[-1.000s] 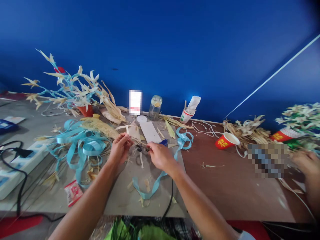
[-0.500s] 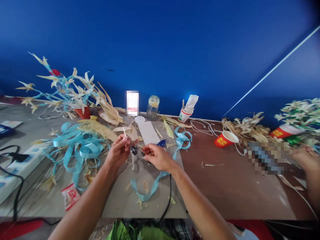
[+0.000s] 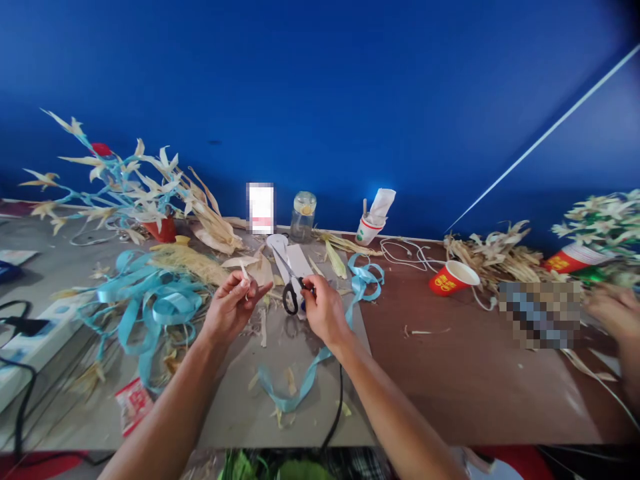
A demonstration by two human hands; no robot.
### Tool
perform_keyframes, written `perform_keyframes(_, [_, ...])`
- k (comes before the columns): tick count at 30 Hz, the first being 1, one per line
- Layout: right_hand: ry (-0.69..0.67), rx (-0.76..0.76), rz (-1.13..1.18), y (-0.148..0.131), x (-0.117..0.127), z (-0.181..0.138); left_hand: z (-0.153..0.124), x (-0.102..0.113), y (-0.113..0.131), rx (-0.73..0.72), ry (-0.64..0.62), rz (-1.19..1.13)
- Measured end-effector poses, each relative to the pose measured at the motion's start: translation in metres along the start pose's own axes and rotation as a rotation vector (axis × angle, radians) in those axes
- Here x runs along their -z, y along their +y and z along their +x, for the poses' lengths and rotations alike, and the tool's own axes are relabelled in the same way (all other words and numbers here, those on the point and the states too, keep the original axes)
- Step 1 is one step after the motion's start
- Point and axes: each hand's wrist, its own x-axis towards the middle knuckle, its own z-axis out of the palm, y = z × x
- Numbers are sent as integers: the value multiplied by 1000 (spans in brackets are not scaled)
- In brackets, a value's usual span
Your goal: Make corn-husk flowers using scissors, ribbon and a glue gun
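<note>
My left hand (image 3: 231,308) is closed in a pinch on a small pale strip of corn husk (image 3: 243,270) that sticks up between its fingers. My right hand (image 3: 323,309) grips black-handled scissors (image 3: 290,288), whose blades point up and away toward the back of the table. The two hands are a little apart above the grey mat (image 3: 280,393). A light blue ribbon strip (image 3: 295,383) lies under my right wrist.
A tangle of blue ribbon (image 3: 150,300) and a husk-flower branch (image 3: 120,187) lie left. A glass jar (image 3: 303,216), a white cup (image 3: 370,230) and a red cup (image 3: 453,278) stand behind. Another person's hand (image 3: 610,313) works at the far right. A black cable (image 3: 336,413) runs off the front edge.
My right hand has picked the scissors up off the mat and raised them, blades pointing away. My left hand has lifted slightly with the husk strip. The view has drifted left.
</note>
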Motion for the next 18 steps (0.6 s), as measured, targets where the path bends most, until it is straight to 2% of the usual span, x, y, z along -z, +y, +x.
perform_keyframes(3, [45, 95, -114, 0, 0, -1, 0, 0, -7, 70, -43, -19])
perform_keyframes(7, [80, 121, -186, -5, -3, -2, -1, 0, -19, 157, -76, 18])
perform_keyframes(10, [37, 132, -187, -6, -8, -5, 0, -1, -23, 158, -104, 23])
perform_keyframes(14, [-53, 112, -155, -8, -15, -11, 1, -1, -24, 153, -61, 7])
perform_keyframes(18, [-64, 62, -80, -12, -18, -16, 3, -3, -26, 146, 13, -4])
